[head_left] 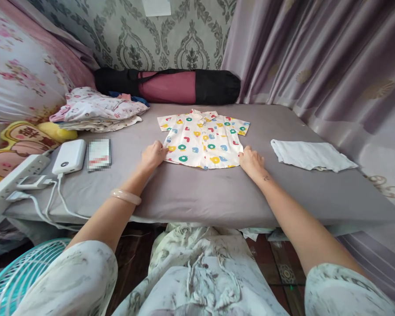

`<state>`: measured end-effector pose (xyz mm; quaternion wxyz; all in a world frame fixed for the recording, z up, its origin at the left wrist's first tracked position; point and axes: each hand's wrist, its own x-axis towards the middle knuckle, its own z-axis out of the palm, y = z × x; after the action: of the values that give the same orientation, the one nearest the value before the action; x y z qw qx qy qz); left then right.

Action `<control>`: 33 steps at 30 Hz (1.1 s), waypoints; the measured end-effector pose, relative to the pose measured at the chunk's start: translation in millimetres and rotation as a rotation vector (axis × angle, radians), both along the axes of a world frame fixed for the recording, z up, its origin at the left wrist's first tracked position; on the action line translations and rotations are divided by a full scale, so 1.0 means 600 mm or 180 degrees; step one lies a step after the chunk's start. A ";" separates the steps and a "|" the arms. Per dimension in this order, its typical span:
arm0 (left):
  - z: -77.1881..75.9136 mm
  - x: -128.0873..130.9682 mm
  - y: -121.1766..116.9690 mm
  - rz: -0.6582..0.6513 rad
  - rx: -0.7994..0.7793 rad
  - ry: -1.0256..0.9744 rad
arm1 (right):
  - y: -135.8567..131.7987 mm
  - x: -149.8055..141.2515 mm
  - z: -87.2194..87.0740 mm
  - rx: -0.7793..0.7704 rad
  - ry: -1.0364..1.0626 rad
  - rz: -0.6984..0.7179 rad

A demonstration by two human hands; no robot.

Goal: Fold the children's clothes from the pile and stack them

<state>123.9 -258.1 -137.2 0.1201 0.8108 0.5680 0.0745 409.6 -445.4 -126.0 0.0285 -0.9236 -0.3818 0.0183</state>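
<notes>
"Pale drawstring clothing [204, 281] is nearest us, at six o'clock from the printed shirt [202, 142]. From the left, then?"

"Turquoise fan [26, 274] at eight o'clock. At nine, a white power bank [69, 156] with a cable [59, 183] plugged in, on the grey-covered surface [197, 197]. Folded clothes [102, 109] are piled at ten."

"And the left hand [154, 153]?"

"Pinching the shirt's eight o'clock corner. The shirt lies spread face-up on the grey surface, collar [204, 116] toward twelve."

"The right hand [252, 161]?"

"Closed on the shirt's four o'clock corner, near the hem."

"Anything beyond?"

"Folded white cloth [312, 154] at three, flat and well apart from the hand."
</notes>
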 end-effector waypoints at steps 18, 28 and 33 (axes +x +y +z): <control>-0.016 0.118 0.021 -0.1961 0.0550 -0.0289 | 0.084 -0.028 -0.014 0.0170 0.0101 0.1710; -0.042 0.217 0.087 -0.1602 0.0386 0.0230 | 0.202 0.018 -0.048 0.0117 0.0278 0.1564; -0.047 0.227 0.158 -0.1253 0.0559 0.0359 | 0.264 0.063 -0.047 0.0301 0.0242 0.1441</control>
<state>260.0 -163.5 -165.2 0.0292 0.9163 0.3959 0.0533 447.4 -286.9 -154.1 0.0812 -0.8107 -0.5784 0.0411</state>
